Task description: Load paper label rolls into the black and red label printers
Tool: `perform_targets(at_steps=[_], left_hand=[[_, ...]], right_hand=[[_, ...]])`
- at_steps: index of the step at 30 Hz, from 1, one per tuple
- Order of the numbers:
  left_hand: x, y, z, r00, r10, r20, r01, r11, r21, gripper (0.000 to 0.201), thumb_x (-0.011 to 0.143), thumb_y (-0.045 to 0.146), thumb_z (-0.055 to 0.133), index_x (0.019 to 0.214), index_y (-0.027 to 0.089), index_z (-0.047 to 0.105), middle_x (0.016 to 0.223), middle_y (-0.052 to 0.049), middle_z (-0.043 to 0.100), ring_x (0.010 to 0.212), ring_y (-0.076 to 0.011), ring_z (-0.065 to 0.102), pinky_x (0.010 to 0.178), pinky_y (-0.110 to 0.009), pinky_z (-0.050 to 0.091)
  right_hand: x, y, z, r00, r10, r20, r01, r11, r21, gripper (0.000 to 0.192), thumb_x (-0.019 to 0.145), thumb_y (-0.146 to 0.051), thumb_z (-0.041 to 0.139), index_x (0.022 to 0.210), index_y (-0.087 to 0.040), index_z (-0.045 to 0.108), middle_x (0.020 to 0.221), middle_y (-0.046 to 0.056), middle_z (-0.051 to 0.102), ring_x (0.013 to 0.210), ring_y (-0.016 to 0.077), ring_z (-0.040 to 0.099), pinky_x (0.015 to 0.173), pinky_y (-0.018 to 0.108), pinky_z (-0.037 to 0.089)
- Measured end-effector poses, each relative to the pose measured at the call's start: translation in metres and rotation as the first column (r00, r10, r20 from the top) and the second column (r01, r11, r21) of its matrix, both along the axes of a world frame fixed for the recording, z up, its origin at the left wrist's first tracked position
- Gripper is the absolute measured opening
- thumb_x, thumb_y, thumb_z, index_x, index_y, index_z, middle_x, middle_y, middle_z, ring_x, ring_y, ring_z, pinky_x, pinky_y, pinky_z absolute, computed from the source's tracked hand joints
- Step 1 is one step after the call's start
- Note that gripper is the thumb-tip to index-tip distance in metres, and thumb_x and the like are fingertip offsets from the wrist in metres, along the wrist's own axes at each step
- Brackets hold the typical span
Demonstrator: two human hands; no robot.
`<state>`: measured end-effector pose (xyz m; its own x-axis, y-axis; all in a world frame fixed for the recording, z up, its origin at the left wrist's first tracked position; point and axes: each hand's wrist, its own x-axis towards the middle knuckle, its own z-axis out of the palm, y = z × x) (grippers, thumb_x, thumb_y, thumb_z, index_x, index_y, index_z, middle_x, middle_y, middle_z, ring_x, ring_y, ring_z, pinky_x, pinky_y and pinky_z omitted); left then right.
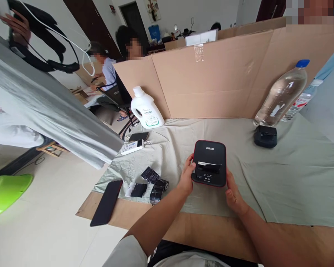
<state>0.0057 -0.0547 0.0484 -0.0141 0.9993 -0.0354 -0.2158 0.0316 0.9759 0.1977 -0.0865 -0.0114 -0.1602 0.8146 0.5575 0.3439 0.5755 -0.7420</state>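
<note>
A small black printer with a red rim [209,161] rests on the pale green cloth [281,178] in front of me. My left hand [187,177] grips its left side, thumb on the top edge. Against its lower right corner lies my right hand [233,194], fingers curled along the side. A strip of white paper shows at the printer's slot. Left of my left hand lie a black paper roll [158,190] and two dark wrappers [149,174] [137,190].
A black phone [107,202] lies at the cardboard's left edge. Further back are a white power bank [132,147], another phone [138,136], a white jug [146,108], two water bottles [282,92] and a small black device [265,136]. A cardboard wall [211,81] stands behind. People sit and stand at the left.
</note>
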Motion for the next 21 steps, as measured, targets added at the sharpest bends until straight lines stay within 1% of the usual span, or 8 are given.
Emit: perform_targets(at_steps=[2, 5, 7, 9, 12, 15, 18, 21], left_hand=[[-0.009, 0.013, 0.006, 0.994, 0.041, 0.099, -0.027, 0.990, -0.135, 0.053, 0.083, 0.050, 0.052, 0.126, 0.019, 0.055, 0.121, -0.008, 0.068, 0.111, -0.0251, 0.064, 0.093, -0.040, 0.053], [-0.033, 0.047, 0.015, 0.970, 0.155, 0.188, -0.094, 0.950, -0.298, 0.043, 0.079, 0.044, 0.055, 0.111, 0.017, 0.062, 0.094, -0.005, 0.074, 0.088, -0.0243, 0.071, 0.078, -0.038, 0.057], [-0.055, 0.078, 0.023, 0.935, 0.254, 0.248, -0.164, 0.928, -0.333, 0.033, 0.078, 0.037, 0.057, 0.101, 0.016, 0.064, 0.079, -0.003, 0.073, 0.075, -0.0225, 0.071, 0.073, -0.036, 0.057], [-0.080, 0.113, 0.031, 0.895, 0.344, 0.286, -0.241, 0.909, -0.341, 0.024, 0.079, 0.032, 0.056, 0.093, 0.014, 0.064, 0.070, -0.003, 0.071, 0.067, -0.0209, 0.069, 0.071, -0.034, 0.057], [-0.120, 0.162, 0.041, 0.850, 0.441, 0.289, -0.339, 0.877, -0.341, 0.021, 0.082, 0.027, 0.053, 0.091, 0.012, 0.064, 0.066, -0.003, 0.069, 0.064, -0.0203, 0.068, 0.072, -0.035, 0.057], [-0.156, 0.197, 0.044, 0.828, 0.498, 0.257, -0.396, 0.844, -0.361, 0.023, 0.084, 0.027, 0.052, 0.097, 0.012, 0.064, 0.070, -0.004, 0.070, 0.067, -0.0213, 0.069, 0.074, -0.038, 0.057], [-0.183, 0.216, 0.040, 0.806, 0.549, 0.220, -0.436, 0.803, -0.406, 0.025, 0.084, 0.030, 0.054, 0.099, 0.013, 0.064, 0.073, -0.005, 0.070, 0.067, -0.0225, 0.068, 0.075, -0.042, 0.057], [-0.198, 0.225, 0.033, 0.772, 0.595, 0.224, -0.471, 0.771, -0.428, 0.021, 0.081, 0.027, 0.057, 0.096, 0.013, 0.064, 0.072, -0.005, 0.069, 0.064, -0.0231, 0.067, 0.073, -0.043, 0.057]], right_hand=[[-0.001, -0.001, -0.002, 0.997, 0.055, 0.048, -0.054, 0.998, -0.018, 0.080, 0.093, -0.070, 0.017, 0.156, -0.021, 0.013, 0.159, 0.013, 0.026, 0.143, 0.0326, 0.034, 0.109, 0.052, 0.041], [-0.001, -0.001, -0.008, 0.995, 0.059, 0.076, -0.055, 0.997, -0.061, 0.075, 0.095, -0.064, 0.021, 0.156, -0.022, 0.011, 0.159, 0.013, 0.027, 0.143, 0.0297, 0.034, 0.104, 0.049, 0.046], [-0.001, 0.001, -0.013, 0.996, 0.022, 0.086, -0.017, 0.998, -0.063, 0.070, 0.097, -0.060, 0.025, 0.155, -0.024, 0.015, 0.157, 0.013, 0.033, 0.140, 0.0282, 0.039, 0.100, 0.047, 0.049], [0.000, 0.004, -0.016, 0.995, -0.017, 0.097, 0.023, 0.998, -0.056, 0.066, 0.097, -0.056, 0.027, 0.154, -0.024, 0.019, 0.153, 0.013, 0.039, 0.135, 0.0271, 0.044, 0.097, 0.046, 0.052], [0.000, 0.008, -0.020, 0.991, -0.035, 0.133, 0.042, 0.998, -0.056, 0.062, 0.098, -0.052, 0.031, 0.153, -0.024, 0.024, 0.148, 0.013, 0.045, 0.130, 0.0271, 0.049, 0.092, 0.044, 0.054], [0.000, 0.010, -0.020, 0.985, -0.022, 0.168, 0.034, 0.997, -0.072, 0.060, 0.098, -0.049, 0.033, 0.152, -0.025, 0.027, 0.144, 0.013, 0.049, 0.127, 0.0281, 0.051, 0.091, 0.045, 0.054], [-0.001, 0.009, -0.019, 0.985, -0.004, 0.173, 0.029, 0.990, -0.140, 0.057, 0.097, -0.046, 0.036, 0.151, -0.030, 0.028, 0.143, 0.011, 0.050, 0.126, 0.0284, 0.052, 0.092, 0.045, 0.054], [-0.001, 0.007, -0.019, 0.985, 0.011, 0.174, 0.027, 0.976, -0.218, 0.056, 0.096, -0.045, 0.036, 0.150, -0.034, 0.027, 0.144, 0.010, 0.048, 0.129, 0.0286, 0.050, 0.097, 0.048, 0.051]])
